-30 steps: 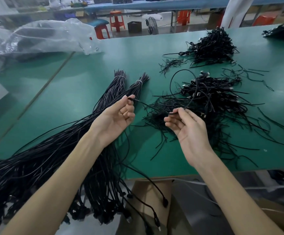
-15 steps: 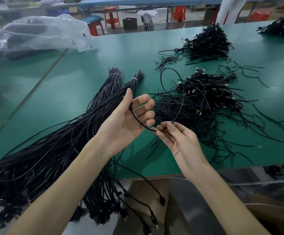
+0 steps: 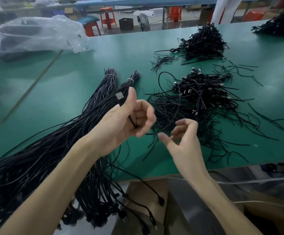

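A left hand [image 3: 126, 122] is raised above a green work surface [image 3: 70, 85], its fingers curled round a thin black cable [image 3: 132, 122] whose flat black plug [image 3: 120, 97] sticks up beside the thumb. Just beside it, the right hand [image 3: 183, 141] hovers with thumb and fingers loosely curled and apart, blurred. The cable loops away toward a loose heap of short black plug-ended cables [image 3: 204, 89]. Two tied bundles of long black cables [image 3: 110, 82] lie under the left forearm and hang over the near edge. A second black cable heap [image 3: 204, 41] and a crumpled clear plastic bag [image 3: 36, 34] lie farther back.
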`<state>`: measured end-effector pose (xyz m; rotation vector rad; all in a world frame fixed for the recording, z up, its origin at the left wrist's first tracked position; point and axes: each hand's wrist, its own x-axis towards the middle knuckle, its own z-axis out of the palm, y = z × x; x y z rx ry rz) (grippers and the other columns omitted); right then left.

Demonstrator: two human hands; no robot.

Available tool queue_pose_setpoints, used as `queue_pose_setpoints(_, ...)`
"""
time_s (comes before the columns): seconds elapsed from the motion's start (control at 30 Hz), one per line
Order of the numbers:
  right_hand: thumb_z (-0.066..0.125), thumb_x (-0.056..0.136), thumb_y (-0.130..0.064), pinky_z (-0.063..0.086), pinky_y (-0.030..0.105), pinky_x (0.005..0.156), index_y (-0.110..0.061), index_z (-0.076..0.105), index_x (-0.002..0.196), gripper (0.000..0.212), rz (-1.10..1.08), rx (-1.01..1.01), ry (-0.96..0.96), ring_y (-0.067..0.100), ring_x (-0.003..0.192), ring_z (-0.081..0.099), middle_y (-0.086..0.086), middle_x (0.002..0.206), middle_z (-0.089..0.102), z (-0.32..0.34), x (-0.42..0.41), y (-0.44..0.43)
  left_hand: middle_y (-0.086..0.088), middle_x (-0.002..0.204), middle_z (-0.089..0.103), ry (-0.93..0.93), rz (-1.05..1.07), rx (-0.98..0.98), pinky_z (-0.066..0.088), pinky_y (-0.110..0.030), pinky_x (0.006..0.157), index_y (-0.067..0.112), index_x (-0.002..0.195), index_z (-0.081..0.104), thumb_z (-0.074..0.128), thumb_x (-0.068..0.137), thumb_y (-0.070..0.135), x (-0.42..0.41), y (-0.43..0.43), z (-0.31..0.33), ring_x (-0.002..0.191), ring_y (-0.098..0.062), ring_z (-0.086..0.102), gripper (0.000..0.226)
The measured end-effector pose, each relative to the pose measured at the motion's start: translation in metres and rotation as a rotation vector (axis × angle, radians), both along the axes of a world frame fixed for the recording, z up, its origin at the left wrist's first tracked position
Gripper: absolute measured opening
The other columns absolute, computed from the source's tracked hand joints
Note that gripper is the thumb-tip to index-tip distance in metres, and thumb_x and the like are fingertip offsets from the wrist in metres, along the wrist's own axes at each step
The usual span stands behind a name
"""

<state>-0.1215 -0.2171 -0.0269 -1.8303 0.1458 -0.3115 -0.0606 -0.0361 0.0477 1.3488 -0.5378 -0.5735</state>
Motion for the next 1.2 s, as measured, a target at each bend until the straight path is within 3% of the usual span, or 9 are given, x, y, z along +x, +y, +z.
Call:
queue_pose_setpoints(0.13, 0.078, 0.087, -0.037, 0.032, 0.027, 0.109, -0.027, 0.047, 0.138, 0.060, 0.146, -0.605, -0.245, 0.016, 0.131, 0.034, -0.003, 0.137, 0.038, 0.004, -0.010, 0.007, -0.008, 0.073, 0.058, -0.231, -0.102, 0.212, 0.039, -0.037, 0.060, 0.009, 0.083, 0.061, 0.024, 0.100, 0.064, -0.015, -0.005, 0.010, 0.065, -0.025, 0.049, 0.068)
queue_pose_setpoints(0.27, 0.050, 0.106, -0.027, 0.016, 0.033, 0.122, -0.032, 0.064, 0.126, 0.024, 0.418, -0.858, -0.113, -0.002, 0.135, 0.036, -0.019, 0.130, 0.058, -0.001, 0.000, 0.011, -0.015, 0.056, 0.055, -0.346, -0.404, 0.324, 0.047, -0.035, 0.061, -0.002, 0.076, 0.056, 0.021, 0.105, 0.046, -0.027, -0.003, 0.023, 0.048, -0.022, 0.053, 0.066)
queue_pose_setpoints(0.47, 0.041, 0.105, -0.038, 0.036, 0.032, 0.087, -0.016, 0.060, 0.077, 0.040, 0.450, -0.977, -0.348, 0.018, 0.077, 0.050, -0.008, 0.074, 0.051, 0.007, 0.007, -0.009, -0.002, 0.066, 0.067, -0.262, -0.737, 0.694, 0.046, -0.020, 0.060, -0.001, 0.084, 0.063, 0.031, 0.106, 0.049, -0.026, 0.009, 0.017, 0.051, -0.020, 0.061, 0.063)
queue_pose_setpoints(0.7, 0.051, 0.100, -0.053, 0.039, 0.029, 0.058, -0.023, 0.054, 0.066, 0.045, 0.448, -0.587, -0.106, 0.009, 0.057, 0.046, -0.007, 0.061, 0.052, 0.032, 0.023, -0.023, 0.003, 0.084, 0.078, -0.442, -0.360, 1.148, 0.056, -0.028, 0.085, 0.018, 0.098, 0.072, 0.028, 0.088, 0.077, -0.017, 0.015, -0.010, 0.076, -0.010, 0.072, 0.074)
queue_pose_setpoints(0.8, 0.052, 0.105, -0.044, 0.031, 0.025, 0.050, -0.018, 0.057, 0.064, 0.048, 0.410, -0.242, -0.191, 0.010, 0.047, 0.036, -0.003, 0.051, 0.042, 0.046, 0.022, -0.015, 0.000, 0.088, 0.078, -0.438, -0.177, 0.885, 0.054, -0.033, 0.078, 0.020, 0.103, 0.072, 0.027, 0.096, 0.071, -0.008, 0.014, -0.013, 0.078, -0.017, 0.073, 0.068)
queue_pose_setpoints(0.9, 0.047, 0.108, -0.033, 0.032, 0.016, 0.053, -0.005, 0.057, 0.069, 0.049, 0.443, 0.029, -0.221, 0.004, 0.049, 0.037, -0.009, 0.052, 0.043, 0.053, 0.018, -0.005, 0.015, 0.103, 0.075, -0.483, -0.050, 0.606, 0.050, -0.031, 0.095, 0.037, 0.107, 0.070, 0.028, 0.104, 0.058, -0.005, 0.010, -0.018, 0.100, -0.007, 0.069, 0.047)
queue_pose_setpoints(0.97, 0.045, 0.107, -0.030, 0.032, 0.026, 0.051, 0.004, 0.061, 0.077, 0.048, 0.489, 0.135, -0.215, 0.014, 0.050, 0.036, 0.004, 0.055, 0.043, 0.053, 0.015, 0.002, 0.028, 0.121, 0.068, -0.414, -0.055, 0.406, 0.040, -0.016, 0.108, 0.030, 0.114, 0.068, 0.024, 0.106, 0.047, -0.006, 0.006, -0.020, 0.122, 0.006, 0.058, 0.048)
queue_pose_setpoints(1.1, 0.046, 0.107, -0.034, 0.022, 0.045, 0.051, -0.005, 0.063, 0.083, 0.041, 0.557, 0.133, -0.181, 0.034, 0.053, 0.027, 0.009, 0.057, 0.033, 0.039, 0.005, 0.011, 0.006, 0.162, 0.040, -0.166, -0.031, 0.084, 0.022, -0.035, 0.126, 0.016, 0.160, 0.032, 0.018, 0.099, 0.060, -0.004, 0.002, -0.024, 0.151, -0.011, 0.034, 0.077)
queue_pose_setpoints(1.2, 0.047, 0.107, -0.037, 0.031, 0.024, 0.052, -0.010, 0.062, 0.080, 0.041, 0.607, 0.098, -0.100, 0.012, 0.050, 0.037, -0.009, 0.058, 0.045, 0.021, 0.000, 0.018, -0.001, 0.160, 0.044, -0.071, -0.093, -0.049, 0.051, -0.031, 0.105, 0.014, 0.159, 0.034, 0.019, 0.099, 0.064, -0.008, -0.003, -0.023, 0.147, -0.017, 0.042, 0.079)
